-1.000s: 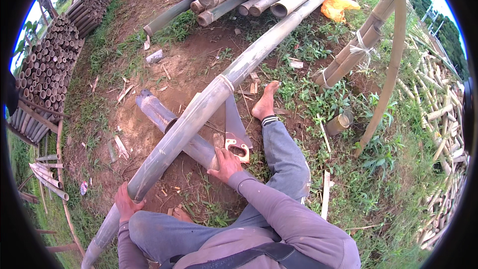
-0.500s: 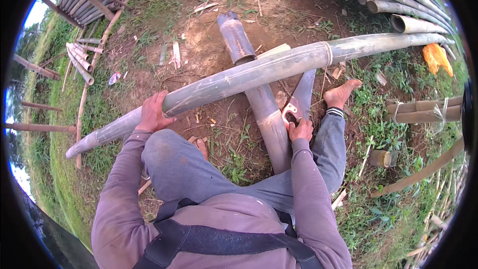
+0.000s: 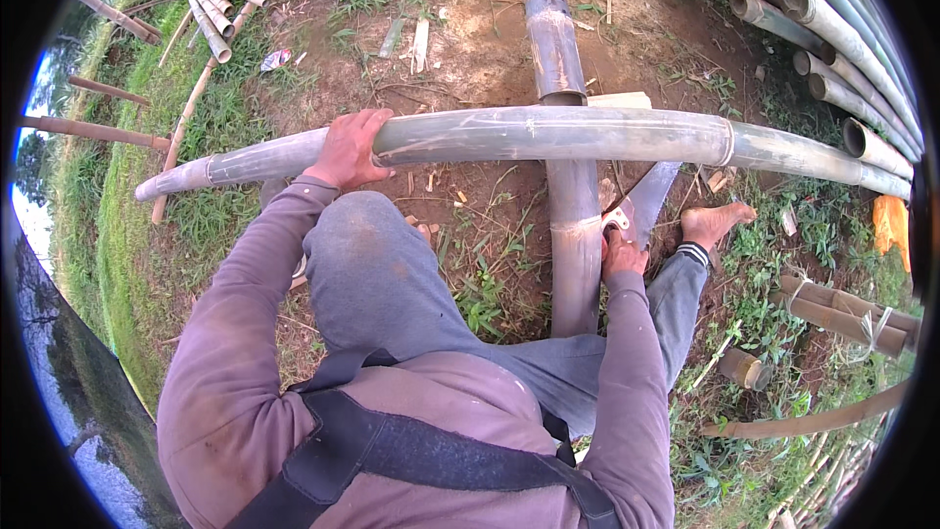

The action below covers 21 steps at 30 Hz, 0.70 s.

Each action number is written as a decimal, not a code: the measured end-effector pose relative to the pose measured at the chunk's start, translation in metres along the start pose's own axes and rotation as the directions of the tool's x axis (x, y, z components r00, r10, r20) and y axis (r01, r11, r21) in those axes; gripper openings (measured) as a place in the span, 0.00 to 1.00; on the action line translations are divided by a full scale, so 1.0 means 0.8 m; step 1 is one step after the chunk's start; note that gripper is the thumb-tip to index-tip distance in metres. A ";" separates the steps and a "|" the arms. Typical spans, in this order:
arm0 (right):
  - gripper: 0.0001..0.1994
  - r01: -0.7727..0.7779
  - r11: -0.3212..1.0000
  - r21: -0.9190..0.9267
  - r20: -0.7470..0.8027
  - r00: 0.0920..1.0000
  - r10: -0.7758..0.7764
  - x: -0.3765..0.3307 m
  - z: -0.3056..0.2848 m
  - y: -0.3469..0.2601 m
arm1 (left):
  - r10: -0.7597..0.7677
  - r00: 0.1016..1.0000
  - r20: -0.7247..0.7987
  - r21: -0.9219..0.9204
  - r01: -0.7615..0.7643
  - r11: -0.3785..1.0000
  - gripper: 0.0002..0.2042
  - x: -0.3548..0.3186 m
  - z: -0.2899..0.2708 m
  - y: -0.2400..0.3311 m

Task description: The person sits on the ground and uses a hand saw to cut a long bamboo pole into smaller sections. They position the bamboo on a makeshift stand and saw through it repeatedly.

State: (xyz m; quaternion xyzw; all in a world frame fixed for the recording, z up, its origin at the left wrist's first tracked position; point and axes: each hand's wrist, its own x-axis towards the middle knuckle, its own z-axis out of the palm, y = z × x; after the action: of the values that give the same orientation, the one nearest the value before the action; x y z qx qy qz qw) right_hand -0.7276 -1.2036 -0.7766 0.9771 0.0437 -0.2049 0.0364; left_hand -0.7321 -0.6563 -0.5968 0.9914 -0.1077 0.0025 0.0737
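Head view, looking straight down on a person seated on bare earth and grass. The long bamboo pole (image 3: 548, 135) lies left to right across the picture, resting crosswise on a thicker, shorter bamboo log (image 3: 573, 235) that runs away from the person between the legs.

The left hand (image 3: 348, 149) is up on the pole, left of the crossing. Its fingers are curled together over the top and the thumb is tucked on the near side, a firm, pressing hold.

The right hand (image 3: 622, 257) sits low beside the log, fingers wrapped shut around the pale handle of a broad-bladed cutting tool (image 3: 651, 201). The blade slants up toward the pole's underside. Whether its tip touches the pole, I cannot tell.

The bare foot (image 3: 715, 223) is planted just right of the blade, close by. The raised knee (image 3: 372, 255) sits just below the left hand.

By my reading this is the steadying step. The pole is pinned on its support and the tool is gripped but not biting into anything. Any stroke from here calls for the left hand to bear down so the pole cannot roll on the log. The blade also needs a path well clear of that foot.

A stack of more poles (image 3: 832, 39) lies at upper right, with bamboo offcuts (image 3: 211, 15) at upper left.
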 end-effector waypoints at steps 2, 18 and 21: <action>0.20 -0.028 1.000 -0.015 0.015 0.999 0.028 -0.002 -0.010 -0.007 | -0.014 1.000 -0.003 0.007 0.014 1.000 0.51 -0.003 0.002 -0.006; 0.08 0.385 -0.094 0.918 -0.169 0.597 0.784 -0.179 -0.099 -0.010 | 0.198 0.980 -0.006 0.007 -0.198 0.980 0.59 0.045 -0.011 0.026; 0.13 0.385 0.166 0.908 -0.345 0.460 0.818 -0.224 -0.088 -0.018 | 0.313 0.949 0.035 -0.093 -0.309 0.946 0.59 0.084 -0.011 0.058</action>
State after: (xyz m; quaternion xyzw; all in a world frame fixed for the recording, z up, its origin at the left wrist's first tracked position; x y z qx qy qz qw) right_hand -0.8647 -1.1953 -0.6408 0.7056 -0.2630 0.3337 -0.5670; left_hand -0.6765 -0.7143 -0.5796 0.9576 -0.2646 -0.0151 0.1126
